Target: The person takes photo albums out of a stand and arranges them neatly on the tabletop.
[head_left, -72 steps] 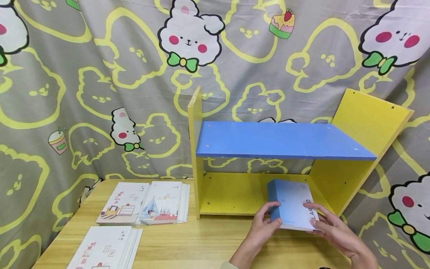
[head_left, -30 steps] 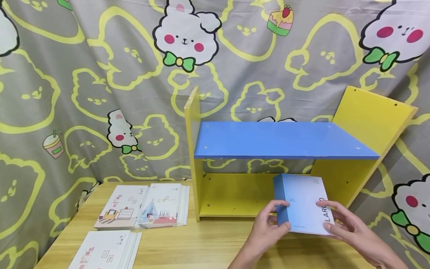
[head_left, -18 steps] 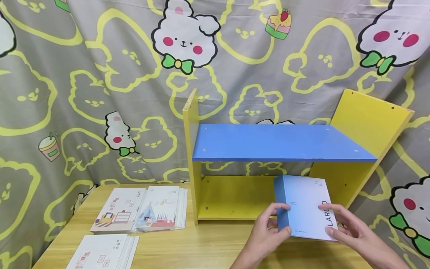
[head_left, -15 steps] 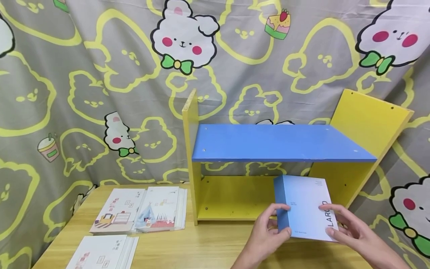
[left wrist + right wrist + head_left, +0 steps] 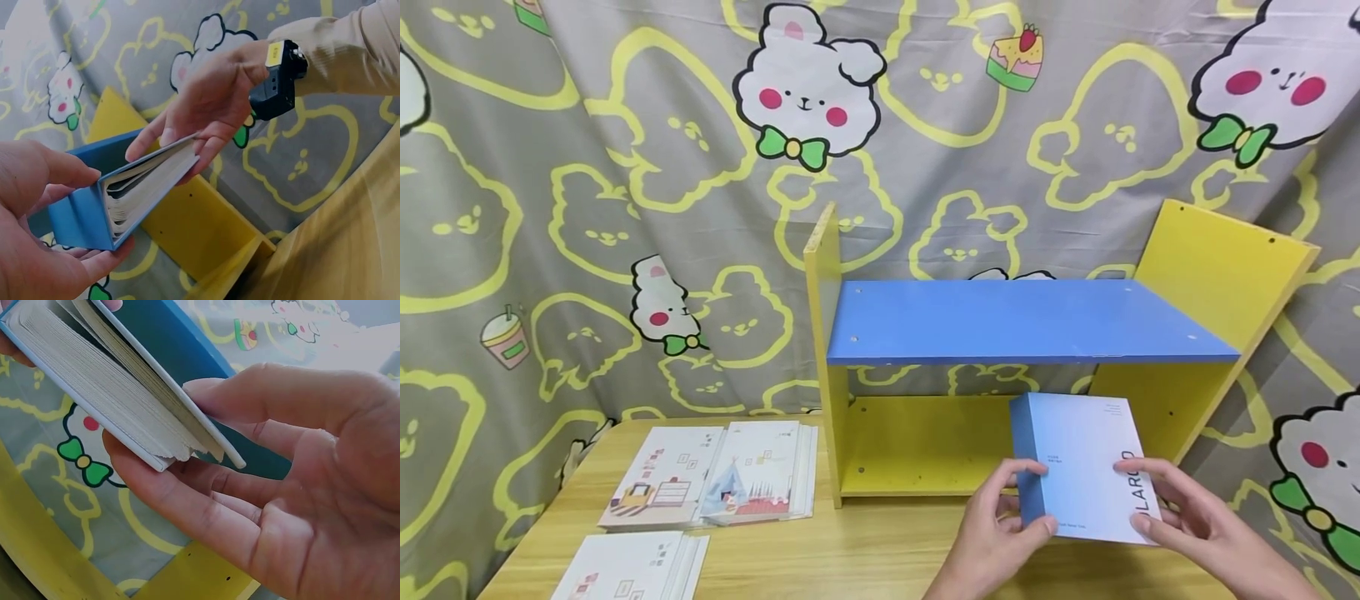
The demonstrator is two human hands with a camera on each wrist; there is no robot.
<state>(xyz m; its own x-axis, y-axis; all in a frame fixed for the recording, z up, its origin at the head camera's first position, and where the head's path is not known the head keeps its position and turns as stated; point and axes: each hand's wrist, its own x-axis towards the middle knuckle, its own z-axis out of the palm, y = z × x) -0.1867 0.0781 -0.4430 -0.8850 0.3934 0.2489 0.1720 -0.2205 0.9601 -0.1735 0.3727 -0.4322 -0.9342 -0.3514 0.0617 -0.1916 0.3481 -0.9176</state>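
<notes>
A thick book (image 5: 1086,467) with a blue-to-white cover and dark lettering is held between both hands at the front right of the shelf. The left hand (image 5: 1000,529) grips its blue spine side, thumb near the lower corner. On the opposite edge the right hand (image 5: 1198,521) pinches the cover. From the left wrist view, the book's spine (image 5: 84,215) lies in the left hand (image 5: 37,225), and its page ends show between the covers. In the right wrist view the thumb and fingers of the right hand (image 5: 275,469) take both covers around the loose page edges (image 5: 119,387).
A yellow-sided bookshelf (image 5: 823,358) with a blue upper board (image 5: 1022,321) stands on the wooden table (image 5: 820,554). Stacks of white illustrated booklets (image 5: 658,475) lie at the left, with another stack (image 5: 625,571) nearer. A patterned grey curtain (image 5: 700,208) hangs behind.
Since the earliest frame, both hands have brought the book right and closer, out from the shelf's front, with its cover facing up more. Over the last half second the hold stays nearly the same.
</notes>
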